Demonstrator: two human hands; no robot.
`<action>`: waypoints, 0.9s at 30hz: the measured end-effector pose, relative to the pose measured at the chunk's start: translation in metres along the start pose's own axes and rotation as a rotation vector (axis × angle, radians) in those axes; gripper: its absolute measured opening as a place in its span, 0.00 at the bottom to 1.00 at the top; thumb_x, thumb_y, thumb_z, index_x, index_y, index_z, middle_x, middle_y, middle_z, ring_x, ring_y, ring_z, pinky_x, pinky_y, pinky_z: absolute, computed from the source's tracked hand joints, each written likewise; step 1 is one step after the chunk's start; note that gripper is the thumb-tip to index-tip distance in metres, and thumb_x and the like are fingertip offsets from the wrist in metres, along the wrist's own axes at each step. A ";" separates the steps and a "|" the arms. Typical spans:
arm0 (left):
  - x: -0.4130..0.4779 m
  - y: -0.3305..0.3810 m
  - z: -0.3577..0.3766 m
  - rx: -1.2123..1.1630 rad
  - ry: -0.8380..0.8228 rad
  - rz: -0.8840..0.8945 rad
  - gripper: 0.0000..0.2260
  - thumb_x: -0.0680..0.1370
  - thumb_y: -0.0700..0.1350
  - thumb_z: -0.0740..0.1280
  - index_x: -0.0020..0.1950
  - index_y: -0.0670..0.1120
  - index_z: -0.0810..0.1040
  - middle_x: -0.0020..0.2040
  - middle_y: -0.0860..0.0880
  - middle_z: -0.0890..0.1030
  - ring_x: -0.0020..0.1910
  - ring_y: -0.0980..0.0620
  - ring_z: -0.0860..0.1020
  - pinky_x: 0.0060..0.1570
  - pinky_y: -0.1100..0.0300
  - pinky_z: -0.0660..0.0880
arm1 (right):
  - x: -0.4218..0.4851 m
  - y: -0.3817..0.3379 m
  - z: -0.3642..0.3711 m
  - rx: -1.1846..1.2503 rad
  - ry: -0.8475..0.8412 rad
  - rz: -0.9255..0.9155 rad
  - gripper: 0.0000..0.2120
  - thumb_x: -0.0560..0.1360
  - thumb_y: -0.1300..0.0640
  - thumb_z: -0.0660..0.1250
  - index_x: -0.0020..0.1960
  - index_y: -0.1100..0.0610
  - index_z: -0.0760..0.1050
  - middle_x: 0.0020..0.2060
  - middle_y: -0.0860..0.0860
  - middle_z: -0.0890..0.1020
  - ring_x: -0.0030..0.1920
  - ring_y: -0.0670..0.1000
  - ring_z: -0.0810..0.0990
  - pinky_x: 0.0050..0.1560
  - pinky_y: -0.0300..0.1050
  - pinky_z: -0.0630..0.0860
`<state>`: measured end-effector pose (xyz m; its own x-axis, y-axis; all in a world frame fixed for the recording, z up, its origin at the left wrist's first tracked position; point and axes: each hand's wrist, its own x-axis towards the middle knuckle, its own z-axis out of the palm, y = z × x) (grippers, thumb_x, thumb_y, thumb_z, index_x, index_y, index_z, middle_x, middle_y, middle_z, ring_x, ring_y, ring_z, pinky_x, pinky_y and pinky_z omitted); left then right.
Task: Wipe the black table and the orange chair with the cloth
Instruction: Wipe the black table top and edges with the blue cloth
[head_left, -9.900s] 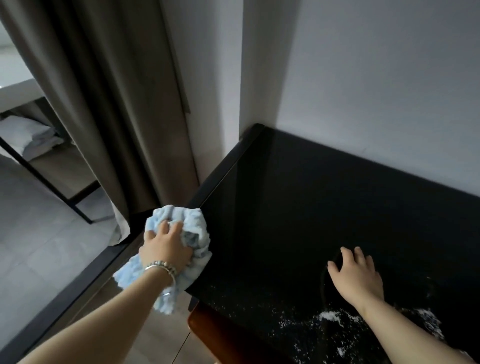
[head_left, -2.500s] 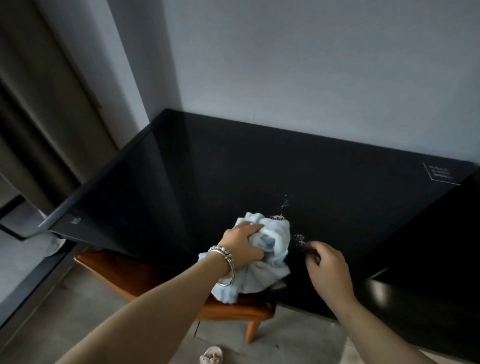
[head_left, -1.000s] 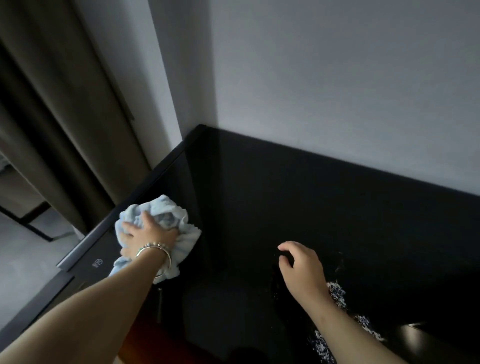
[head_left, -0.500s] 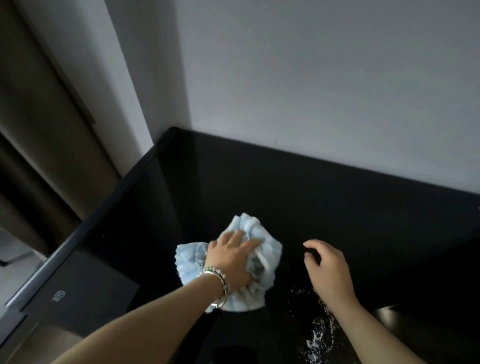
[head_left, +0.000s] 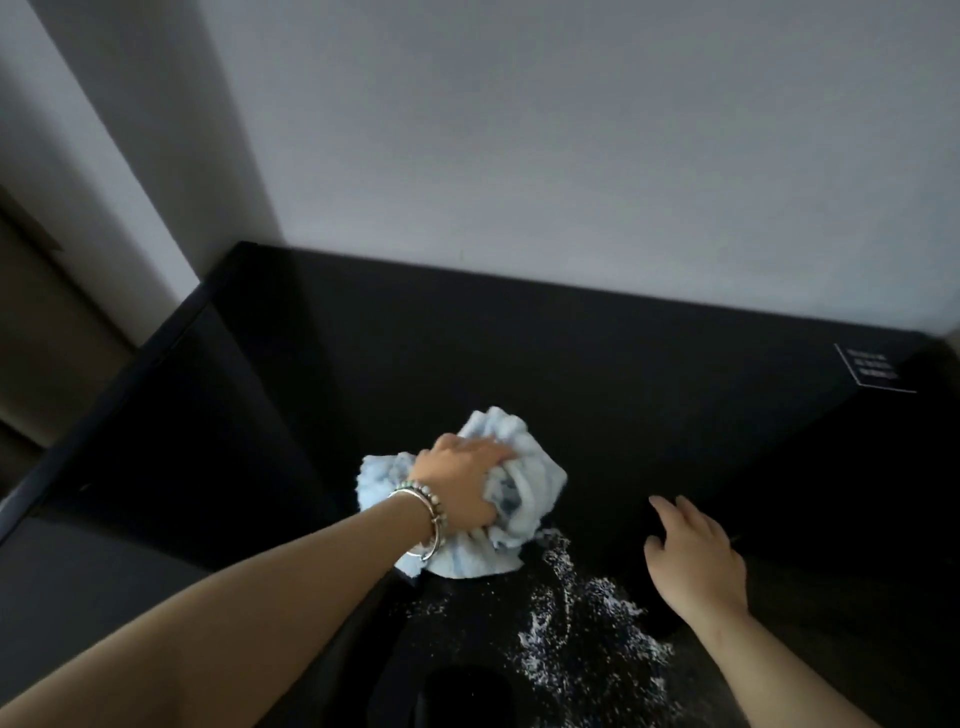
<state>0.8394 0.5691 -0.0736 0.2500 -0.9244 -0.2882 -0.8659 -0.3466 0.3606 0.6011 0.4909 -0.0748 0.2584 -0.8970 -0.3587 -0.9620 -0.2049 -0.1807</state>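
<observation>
The glossy black table (head_left: 597, 374) fills the lower half of the view, set against a grey wall. My left hand (head_left: 460, 480), a bracelet on its wrist, presses a bunched light-blue cloth (head_left: 511, 499) onto the tabletop near its middle. White crumbs and powder (head_left: 576, 618) lie scattered just in front of the cloth. My right hand (head_left: 693, 558) rests flat on the table to the right of the cloth, fingers spread, holding nothing. The orange chair is out of sight.
A grey wall (head_left: 571, 156) rises directly behind the table. A brown curtain (head_left: 47, 322) hangs at the left, beyond the table's left edge (head_left: 104, 395). A small white-printed label (head_left: 872, 371) sits on the table's far right corner.
My left hand has slid the cloth rightward from the table's left edge to the middle, up to the crumbs. My right hand has uncurled and now lies flat.
</observation>
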 end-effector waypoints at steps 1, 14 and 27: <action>0.005 0.007 -0.004 0.009 -0.030 0.060 0.24 0.71 0.53 0.65 0.65 0.63 0.63 0.59 0.52 0.73 0.59 0.48 0.72 0.55 0.51 0.74 | 0.001 0.001 0.000 -0.001 -0.001 -0.018 0.24 0.81 0.51 0.53 0.76 0.46 0.52 0.76 0.49 0.53 0.76 0.53 0.51 0.72 0.54 0.59; 0.043 0.085 0.019 0.195 -0.024 0.010 0.22 0.71 0.53 0.65 0.63 0.60 0.64 0.62 0.55 0.71 0.64 0.47 0.68 0.58 0.46 0.70 | 0.012 0.032 -0.005 0.014 -0.043 -0.186 0.26 0.80 0.57 0.52 0.77 0.49 0.52 0.77 0.47 0.52 0.75 0.51 0.52 0.70 0.46 0.62; -0.001 0.102 0.016 0.014 -0.034 -0.173 0.23 0.73 0.53 0.62 0.67 0.59 0.62 0.66 0.57 0.66 0.69 0.46 0.62 0.60 0.45 0.70 | 0.007 0.052 -0.004 0.045 -0.081 -0.335 0.25 0.81 0.61 0.51 0.77 0.55 0.51 0.77 0.49 0.50 0.77 0.50 0.48 0.75 0.44 0.52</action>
<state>0.7442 0.5377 -0.0506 0.3818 -0.8450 -0.3745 -0.8172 -0.4979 0.2902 0.5523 0.4723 -0.0833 0.5673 -0.7485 -0.3435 -0.8179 -0.4636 -0.3407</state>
